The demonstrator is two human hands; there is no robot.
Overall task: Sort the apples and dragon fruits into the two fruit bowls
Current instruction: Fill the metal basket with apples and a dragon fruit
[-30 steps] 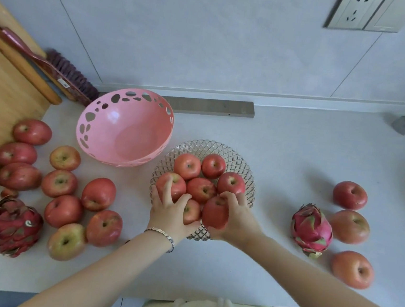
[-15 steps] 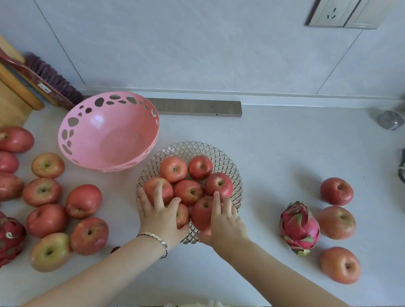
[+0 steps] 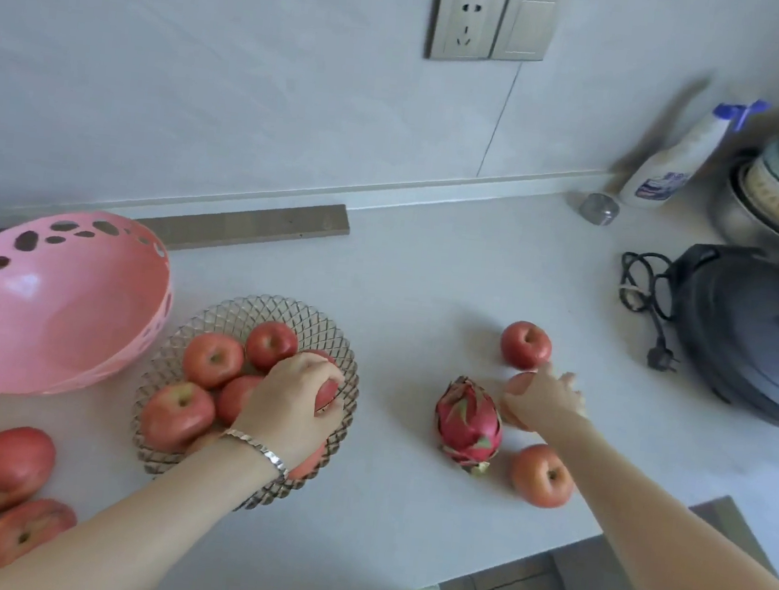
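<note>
Vs half a sec ago: L hand (image 3: 295,395) stays in the glass bowl (image 3: 280,307), fingers curled over a rim-side apple (image 3: 327,391), prob. settling it. R hand (image 3: 545,397) has left that bowl & reached right, fingers spread over the middle apple (image 3: 517,385) of three on the counter (image 3: 425,298); it's blurred, so can't tell if it grips yet. So the last drop looks done & the next pick is starting. That apple sits just beside the dragon fruit (image 3: 468,421), which lies on the counter, unsorted.

Containers etc.: loose apples (image 3: 4,465) wait at the left edge. Pink bowl (image 3: 40,306) shows nothing inside, likely kept for dragon fruits. Glass bowl, just right of it, holds apples only, several, piled.
</note>
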